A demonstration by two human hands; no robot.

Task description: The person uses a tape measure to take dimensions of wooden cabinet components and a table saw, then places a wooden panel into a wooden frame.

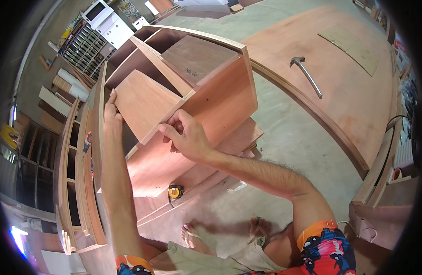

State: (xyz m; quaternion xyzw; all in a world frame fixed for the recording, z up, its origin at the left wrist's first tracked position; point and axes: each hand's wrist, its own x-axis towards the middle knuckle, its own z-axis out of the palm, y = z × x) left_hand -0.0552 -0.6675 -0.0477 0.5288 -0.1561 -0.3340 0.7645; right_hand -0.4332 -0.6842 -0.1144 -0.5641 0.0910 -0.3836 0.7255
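A light-brown wooden panel (147, 103) sits tilted at the near opening of a wooden cabinet frame (220, 103). My left hand (112, 112) holds the panel's left edge, its fingers partly hidden. At the near right corner, my right hand (187, 136) pinches the panel's edge, the thumb on the near side and the other fingers curled. A darker wooden panel (199, 57) with handwriting on it covers part of the far right compartment. Dividers split the cabinet into several compartments.
A yellow-and-black tape measure (175, 191) lies below the cabinet, beside stacked boards. To the right, a claw hammer (307, 75) and a thin flat sheet (348, 50) rest on a large wooden board (339, 119). Another slatted wooden frame (76, 169) stands at left.
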